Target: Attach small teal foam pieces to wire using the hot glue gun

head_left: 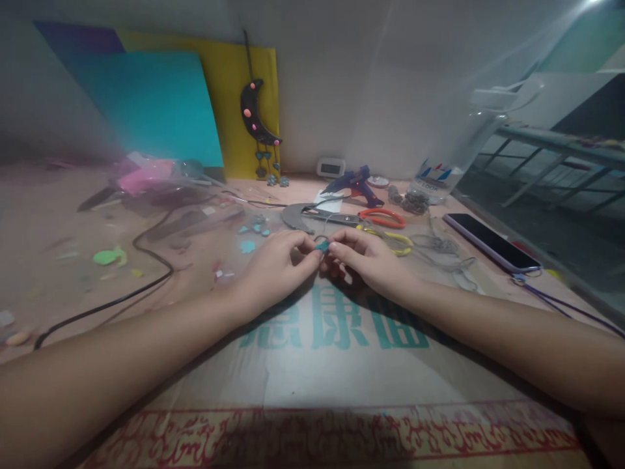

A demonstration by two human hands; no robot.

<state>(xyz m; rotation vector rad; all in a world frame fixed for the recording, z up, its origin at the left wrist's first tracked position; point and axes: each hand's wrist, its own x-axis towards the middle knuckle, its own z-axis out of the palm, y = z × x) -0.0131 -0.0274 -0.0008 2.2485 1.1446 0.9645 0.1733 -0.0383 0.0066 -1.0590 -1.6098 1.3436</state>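
Between my two hands, over the middle of the table, is a small teal piece [323,245] that the fingers partly cover; its exact kind is too small to tell. My left hand [280,264] pinches its left side with thumb and forefinger. On the other side, the thumb and fingers of my right hand [368,259] are closed on it. Light-blue flower-shaped cutouts [248,247] lie left of my left hand. Just beyond both hands are a grey crescent cutout [293,216], a utility knife [336,216], and orange [385,217] and yellow handles [403,243].
A purple glue gun [354,184], small digital clock [331,167] and clear plastic jug [437,163] stand at the back. Grey cord [437,246] and a phone [491,242] lie right. A black cable [156,257] crosses the left. A decorated moon ornament [254,114] hangs before yellow board [224,85].
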